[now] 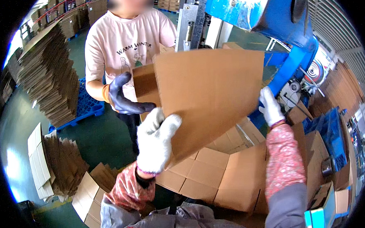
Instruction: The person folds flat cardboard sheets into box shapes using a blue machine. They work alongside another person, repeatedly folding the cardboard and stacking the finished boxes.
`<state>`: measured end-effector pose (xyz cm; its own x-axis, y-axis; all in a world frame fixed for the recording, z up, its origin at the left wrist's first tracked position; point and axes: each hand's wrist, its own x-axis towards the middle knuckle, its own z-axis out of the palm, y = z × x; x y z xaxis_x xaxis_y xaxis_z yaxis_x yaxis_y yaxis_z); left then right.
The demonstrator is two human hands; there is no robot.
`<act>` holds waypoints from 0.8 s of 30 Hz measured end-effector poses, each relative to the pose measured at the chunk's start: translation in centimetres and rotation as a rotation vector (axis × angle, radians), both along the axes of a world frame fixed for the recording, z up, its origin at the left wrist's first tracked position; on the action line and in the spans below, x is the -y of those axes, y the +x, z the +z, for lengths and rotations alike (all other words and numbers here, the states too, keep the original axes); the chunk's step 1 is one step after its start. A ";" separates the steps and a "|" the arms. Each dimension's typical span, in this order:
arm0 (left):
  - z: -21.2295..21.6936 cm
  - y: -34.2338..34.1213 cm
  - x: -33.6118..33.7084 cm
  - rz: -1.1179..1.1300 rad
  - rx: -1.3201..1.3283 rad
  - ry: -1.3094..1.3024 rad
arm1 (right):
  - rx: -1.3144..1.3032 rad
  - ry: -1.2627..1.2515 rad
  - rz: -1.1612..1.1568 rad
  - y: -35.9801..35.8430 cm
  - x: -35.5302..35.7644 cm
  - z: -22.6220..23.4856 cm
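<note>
A brown cardboard box (214,92), partly folded, is raised in front of me, slightly tilted. My left hand (155,139), in a white glove, grips its near left edge with the thumb on the face toward me. My right hand (270,106), also gloved in white, holds the right edge; its far fingers are hidden behind the board. Across from me, a co-worker's hand (124,96) in a dark glove with an orange cuff reaches to the box's left side. Below my hands lie flat, creased cardboard sheets (201,178).
A blue machine (243,9) with a metal column (188,26) stands beyond the box. Tall stacks of flat cardboard (48,75) rest on a blue pallet (86,104) at left, with a lower stack (62,164) nearer. More cardboard (336,91) and a blue crate (328,132) are at right.
</note>
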<state>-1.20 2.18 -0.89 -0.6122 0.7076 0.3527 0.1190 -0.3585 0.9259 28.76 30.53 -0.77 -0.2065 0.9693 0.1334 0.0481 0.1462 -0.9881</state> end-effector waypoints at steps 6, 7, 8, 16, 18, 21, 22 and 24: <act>-2.2 0.9 0.6 -0.044 0.447 -0.199 | 0.338 0.380 -0.070 -0.4 -5.4 -2.6; -2.0 0.5 0.7 0.018 0.434 -0.208 | 0.430 0.495 -0.067 -0.8 -5.3 -1.4; -2.4 0.2 0.6 0.080 0.406 -0.222 | 0.452 0.509 -0.024 -1.7 -5.8 -0.5; -8.8 -2.9 -2.2 0.269 0.063 0.169 | 0.317 -0.036 0.198 -2.7 -14.1 6.4; -18.6 -5.6 0.3 0.603 -0.007 -0.190 | 0.295 -0.066 0.223 -3.4 -14.9 6.3; -38.7 -6.9 8.1 0.664 -0.049 -0.989 | 0.306 -0.023 0.239 -4.2 -15.2 5.9; -44.0 -5.3 10.8 0.566 0.005 -1.227 | 0.308 -0.023 0.254 -4.7 -15.6 6.1; -51.4 -1.1 13.3 0.318 0.197 -1.429 | 0.301 -0.047 0.309 -4.4 -16.3 6.2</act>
<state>-2.29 -11.16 -52.26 -0.7591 0.2056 -0.6177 -0.1505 0.8677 0.4737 24.35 46.79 5.46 -0.5111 0.8593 -0.0203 0.2960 0.1538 -0.9427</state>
